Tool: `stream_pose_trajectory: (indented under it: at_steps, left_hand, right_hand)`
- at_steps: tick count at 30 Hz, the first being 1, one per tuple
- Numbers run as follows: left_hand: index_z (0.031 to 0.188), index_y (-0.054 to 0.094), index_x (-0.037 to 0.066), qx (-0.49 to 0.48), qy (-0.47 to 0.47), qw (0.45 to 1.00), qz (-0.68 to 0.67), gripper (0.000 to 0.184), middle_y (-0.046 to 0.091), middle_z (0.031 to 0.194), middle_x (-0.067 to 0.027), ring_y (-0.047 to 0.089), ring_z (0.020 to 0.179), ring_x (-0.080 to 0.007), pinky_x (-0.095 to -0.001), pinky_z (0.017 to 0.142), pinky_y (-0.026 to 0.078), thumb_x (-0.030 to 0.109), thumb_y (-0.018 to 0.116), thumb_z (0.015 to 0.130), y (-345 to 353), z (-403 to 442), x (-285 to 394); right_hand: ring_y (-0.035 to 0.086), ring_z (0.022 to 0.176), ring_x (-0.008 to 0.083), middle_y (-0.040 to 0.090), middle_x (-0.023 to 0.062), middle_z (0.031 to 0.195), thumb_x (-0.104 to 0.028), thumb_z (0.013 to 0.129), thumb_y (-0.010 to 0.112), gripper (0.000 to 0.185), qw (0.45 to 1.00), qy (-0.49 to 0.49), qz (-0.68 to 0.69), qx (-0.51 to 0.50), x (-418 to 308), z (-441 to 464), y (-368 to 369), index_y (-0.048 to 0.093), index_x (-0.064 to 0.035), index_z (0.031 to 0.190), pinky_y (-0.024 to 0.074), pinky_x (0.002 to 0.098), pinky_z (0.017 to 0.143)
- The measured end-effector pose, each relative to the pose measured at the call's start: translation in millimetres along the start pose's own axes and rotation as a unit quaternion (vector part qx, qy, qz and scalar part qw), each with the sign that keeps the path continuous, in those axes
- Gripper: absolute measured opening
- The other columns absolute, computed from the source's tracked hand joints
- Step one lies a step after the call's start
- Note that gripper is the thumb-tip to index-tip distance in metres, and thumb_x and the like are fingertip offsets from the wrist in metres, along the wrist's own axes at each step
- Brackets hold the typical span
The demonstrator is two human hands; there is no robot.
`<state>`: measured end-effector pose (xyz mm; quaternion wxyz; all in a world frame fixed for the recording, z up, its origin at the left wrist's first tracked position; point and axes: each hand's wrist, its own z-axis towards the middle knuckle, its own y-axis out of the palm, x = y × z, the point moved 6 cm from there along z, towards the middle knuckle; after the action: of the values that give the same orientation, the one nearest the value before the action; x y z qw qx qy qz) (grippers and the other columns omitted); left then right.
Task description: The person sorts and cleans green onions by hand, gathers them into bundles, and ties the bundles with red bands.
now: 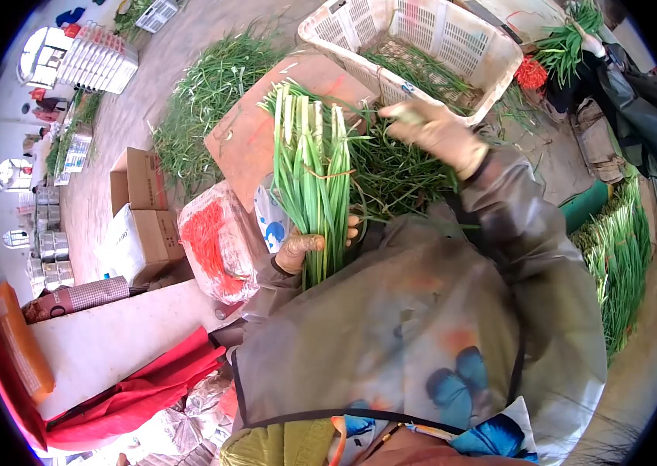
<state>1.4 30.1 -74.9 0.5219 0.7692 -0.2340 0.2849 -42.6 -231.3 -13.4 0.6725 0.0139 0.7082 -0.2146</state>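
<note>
My left hand (303,250) is wrapped round the lower, leafy part of a bunch of chives (314,175), held upright in front of me. Its pale stem ends point up, and a thin reddish strand crosses the middle. To the right my right hand (437,136), in a light glove, hovers over a heap of loose green leaves (394,175); motion smears its fingers, so their hold is unclear. Behind the bunch lies a reddish-brown board (247,128).
A white plastic crate (491,58) with loose greens stands ahead. Red ties (212,241) lie on a wrapped block at left, beside a cardboard box (154,225). Cut greens (212,97) cover the floor. Stacked chives (620,264) are at right, near another person's sleeve (639,109).
</note>
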Motion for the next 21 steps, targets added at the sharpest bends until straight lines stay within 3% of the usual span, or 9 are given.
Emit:
stream_pose_trajectory:
  at_steps: [3, 6, 7, 9, 12, 13, 14, 17, 21]
  left_hand:
    - [0.122, 0.046, 0.000, -0.004, -0.019, 0.999, 0.044, 0.064, 0.055, 0.118, -0.0148, 0.057, 0.102, -0.0247, -0.0352, 0.088, 0.046, 0.016, 0.073, 0.066, 13.0, 4.6, 1.4]
    - [0.115, 0.052, 0.002, 0.016, -0.008, 0.996, 0.086, 0.058, 0.061, 0.101, -0.0098, 0.059, 0.084, -0.0202, -0.0309, 0.075, 0.048, 0.018, 0.074, 0.064, -3.1, -1.8, -6.4]
    - [0.112, 0.053, 0.002, 0.025, -0.002, 0.994, 0.104, 0.056, 0.062, 0.096, -0.0083, 0.058, 0.079, -0.0188, -0.0299, 0.071, 0.047, 0.019, 0.075, 0.063, -3.9, -5.2, -6.3]
    - [0.107, 0.053, 0.002, 0.063, 0.007, 0.993, 0.100, 0.059, 0.059, 0.084, -0.0082, 0.055, 0.068, -0.0175, -0.0277, 0.058, 0.045, 0.022, 0.080, 0.059, -2.7, -10.7, -9.4]
    - [0.108, 0.053, 0.001, 0.064, 0.015, 0.995, 0.073, 0.061, 0.059, 0.088, -0.0092, 0.055, 0.069, -0.0188, -0.0284, 0.059, 0.046, 0.022, 0.081, 0.058, -8.6, -13.3, -14.4]
    - [0.108, 0.053, 0.001, 0.064, 0.015, 0.995, 0.072, 0.061, 0.059, 0.088, -0.0092, 0.055, 0.069, -0.0188, -0.0284, 0.059, 0.046, 0.022, 0.081, 0.058, -8.2, -12.4, -14.1]
    - [0.108, 0.053, 0.001, 0.065, 0.015, 0.995, 0.078, 0.061, 0.060, 0.089, -0.0095, 0.055, 0.070, -0.0193, -0.0289, 0.059, 0.046, 0.022, 0.081, 0.058, -7.5, -11.2, -11.9]
    - [0.110, 0.052, 0.001, 0.057, 0.001, 0.995, 0.086, 0.060, 0.061, 0.095, -0.0110, 0.057, 0.073, -0.0203, -0.0296, 0.063, 0.047, 0.021, 0.079, 0.060, -3.3, -4.0, -7.9]
    - [0.115, 0.053, 0.002, 0.041, -0.024, 0.996, 0.072, 0.056, 0.061, 0.105, -0.0101, 0.058, 0.082, -0.0190, -0.0314, 0.078, 0.047, 0.015, 0.074, 0.065, 8.8, 4.9, -10.2]
  right_hand:
    - [0.060, 0.089, 0.0155, 0.062, 0.0103, 0.103, -0.031, 0.081, 0.064, 0.039, 0.968, -0.036, -0.242, -0.061, -8.6, 7.2, 42.7, 0.057, -0.0058, 0.111, 0.0461, 0.0262, 0.080]
    - [0.057, 0.067, 0.0134, 0.065, 0.0122, 0.087, -0.032, 0.086, 0.058, 0.035, 0.981, 0.037, 0.085, -0.173, -2.7, 11.0, 38.8, 0.059, -0.0002, 0.100, 0.0461, 0.0219, 0.057]
    - [0.045, 0.052, 0.0027, 0.062, -0.0001, 0.074, -0.027, 0.082, 0.063, 0.029, 0.926, 0.052, 0.351, -0.127, -14.1, 11.5, 31.7, 0.061, -0.0044, 0.100, 0.0338, 0.0157, 0.045]
    - [0.033, 0.043, 0.0012, 0.049, -0.0050, 0.061, -0.020, 0.080, 0.063, 0.017, 0.945, 0.111, 0.301, -0.064, 6.3, 13.0, -16.4, 0.060, -0.0081, 0.093, 0.0215, 0.0167, 0.033]
    - [0.042, 0.045, 0.0028, 0.056, -0.0012, 0.068, -0.026, 0.079, 0.064, 0.022, 0.955, 0.071, 0.285, 0.049, 28.3, 14.8, -60.6, 0.062, -0.0076, 0.092, 0.0280, 0.0163, 0.036]
    - [0.046, 0.049, 0.0037, 0.059, 0.0005, 0.072, -0.025, 0.079, 0.064, 0.024, 0.987, -0.041, 0.009, 0.153, 54.1, 23.0, -71.8, 0.062, -0.0067, 0.093, 0.0318, 0.0169, 0.039]
    - [0.051, 0.052, 0.0047, 0.061, 0.0021, 0.077, -0.025, 0.079, 0.065, 0.025, 0.921, -0.146, -0.267, 0.244, 63.7, 20.2, -67.8, 0.062, -0.0059, 0.094, 0.0355, 0.0174, 0.041]
    - [0.048, 0.056, 0.0058, 0.059, 0.0008, 0.078, -0.022, 0.084, 0.062, 0.025, 0.986, 0.121, 0.104, -0.036, 36.9, -1.2, 6.7, 0.057, -0.0055, 0.103, 0.0399, 0.0183, 0.048]
    - [0.046, 0.055, 0.0056, 0.056, -0.0011, 0.074, -0.020, 0.080, 0.068, 0.026, 0.965, 0.089, 0.238, -0.070, 23.8, -4.5, 60.7, 0.057, -0.0039, 0.098, 0.0374, 0.0203, 0.048]
